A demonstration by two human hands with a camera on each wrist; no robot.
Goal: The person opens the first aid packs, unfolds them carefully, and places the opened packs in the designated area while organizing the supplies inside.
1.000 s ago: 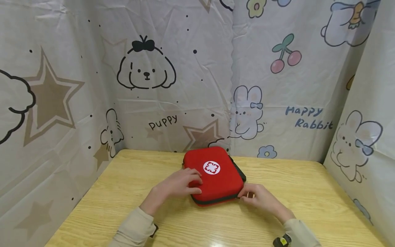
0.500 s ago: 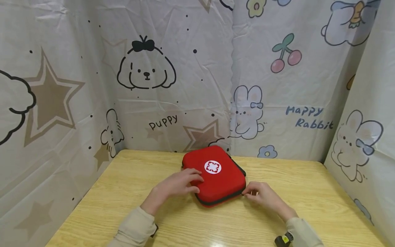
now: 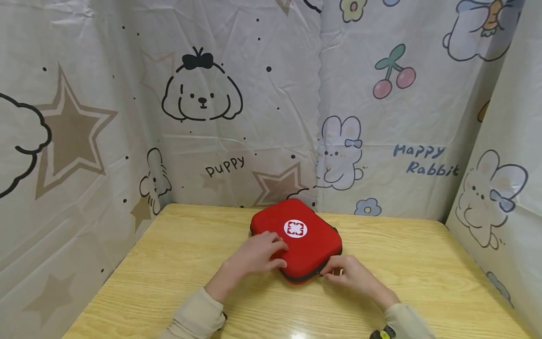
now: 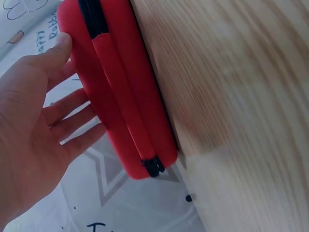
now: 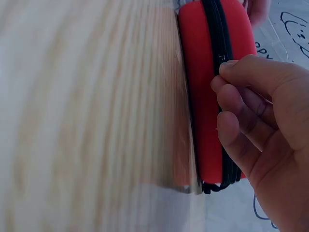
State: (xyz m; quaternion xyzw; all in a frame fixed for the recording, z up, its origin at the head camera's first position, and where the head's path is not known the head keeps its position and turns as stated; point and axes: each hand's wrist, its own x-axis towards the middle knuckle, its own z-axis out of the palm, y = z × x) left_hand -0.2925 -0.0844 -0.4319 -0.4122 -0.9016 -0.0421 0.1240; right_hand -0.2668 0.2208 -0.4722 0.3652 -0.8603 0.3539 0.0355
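Note:
A red first-aid case (image 3: 306,247) with a white round emblem lies on the table, its lid down. My left hand (image 3: 258,254) rests on the lid's near left side; in the left wrist view its fingers (image 4: 72,104) are spread and fairly straight against the case. At the near right side, my right hand (image 3: 353,278) pinches the zip's pull between thumb and forefinger. A black zip (image 5: 215,19) runs round the case's side in the right wrist view, with the slider (image 5: 223,59) at the thumb tip. The pull itself is mostly hidden by the fingertips.
The case stands on a light wood-grain table (image 3: 178,240), near its back edge. Behind and at both sides hang pale printed cloths (image 3: 271,117) with cartoon animals and stars. A red strap handle (image 4: 123,92) and a black clip (image 4: 153,166) are on the case's side.
The case has turned anticlockwise, its near corner swinging to the right. Both hands stay on it: the left has shifted slightly right, and the right has moved left along the zip.

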